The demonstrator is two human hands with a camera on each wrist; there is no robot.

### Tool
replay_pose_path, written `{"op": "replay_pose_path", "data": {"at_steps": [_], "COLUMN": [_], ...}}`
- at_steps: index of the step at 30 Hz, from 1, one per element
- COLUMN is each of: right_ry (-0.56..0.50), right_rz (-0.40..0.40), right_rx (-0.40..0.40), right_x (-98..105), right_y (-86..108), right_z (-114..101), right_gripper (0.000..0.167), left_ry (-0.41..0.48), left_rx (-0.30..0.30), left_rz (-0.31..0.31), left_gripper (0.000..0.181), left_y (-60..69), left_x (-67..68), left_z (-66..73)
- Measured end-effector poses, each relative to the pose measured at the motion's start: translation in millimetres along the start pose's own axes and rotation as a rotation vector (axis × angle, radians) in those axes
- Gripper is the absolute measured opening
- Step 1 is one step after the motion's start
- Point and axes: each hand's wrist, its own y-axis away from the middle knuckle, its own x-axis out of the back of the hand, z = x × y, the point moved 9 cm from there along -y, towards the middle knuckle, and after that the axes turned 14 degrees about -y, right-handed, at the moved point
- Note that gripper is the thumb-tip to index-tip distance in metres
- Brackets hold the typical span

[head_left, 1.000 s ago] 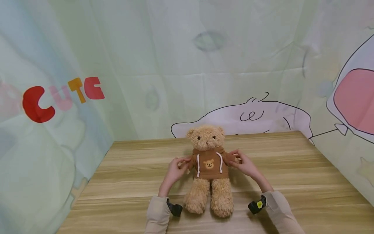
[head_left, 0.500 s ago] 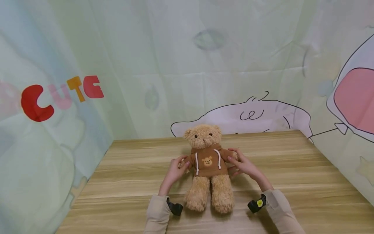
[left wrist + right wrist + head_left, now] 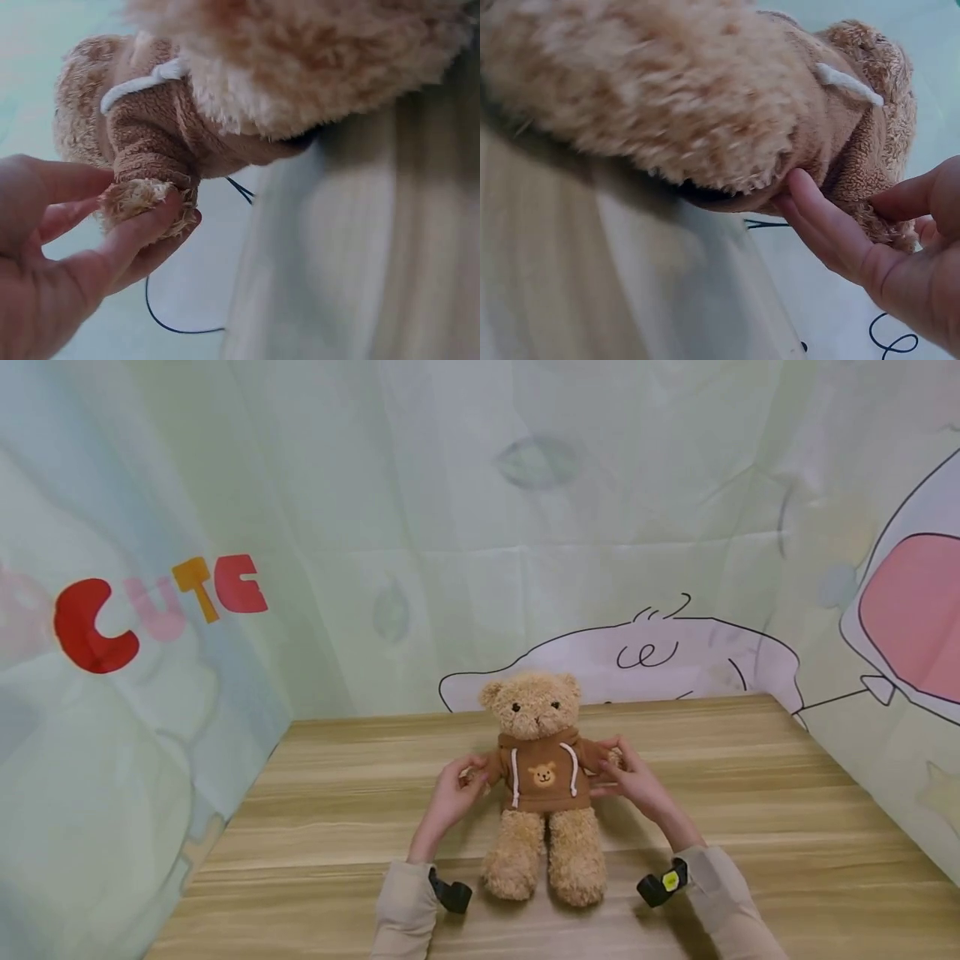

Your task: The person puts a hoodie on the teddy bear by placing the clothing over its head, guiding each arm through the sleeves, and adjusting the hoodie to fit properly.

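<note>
A tan plush teddy bear (image 3: 534, 789) in a brown hoodie with white drawstrings faces the head camera, its legs toward the near side. My left hand (image 3: 452, 793) pinches the bear's paw on the left side. In the left wrist view, thumb and fingers close around that furry paw (image 3: 135, 202). On the other side, my right hand (image 3: 633, 779) holds the bear's other arm. The right wrist view has the thumb and a finger gripping the sleeve end (image 3: 866, 217), while other fingers lie along the hoodie's lower side. The bear's back is hidden.
The bear is over a wood-grain table (image 3: 337, 827). A printed cloth backdrop (image 3: 450, 485) hangs behind and along both sides. Black wrist cameras (image 3: 452, 895) sit by both sleeve cuffs.
The bear's head and body leaned to the left half a second ago. Now it is more upright and shifted right. Both hands keep near its arms; the right has risen slightly.
</note>
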Motion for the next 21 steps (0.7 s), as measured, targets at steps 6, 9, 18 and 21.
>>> {"op": "replay_pose_path", "data": {"at_steps": [6,9,18,21], "right_ry": [0.115,0.12,0.175,0.202], "right_rz": [0.048,0.073,0.063,0.06], "right_rx": [-0.025,-0.034,-0.021,-0.018], "right_x": [1.1,4.3,4.4,3.8], "right_y": [-3.4,-3.0,-3.0,-2.9], "right_z": [6.3,5.1,3.0,3.4], "right_gripper": [0.027,0.032,0.05,0.048], "left_ry": [-0.072,-0.082,-0.117,-0.115], "left_rx": [0.007,0.008,0.03,0.04], "left_rz": [-0.019,-0.011,-0.024,-0.033], "left_gripper": [0.014,0.02,0.042,0.04], "left_y": [0.8,-1.2,-0.4,-0.9], "left_x": [-5.8,-8.2,-6.9,-8.8], "left_z": [-4.1,-12.4,-14.4,-16.2]}}
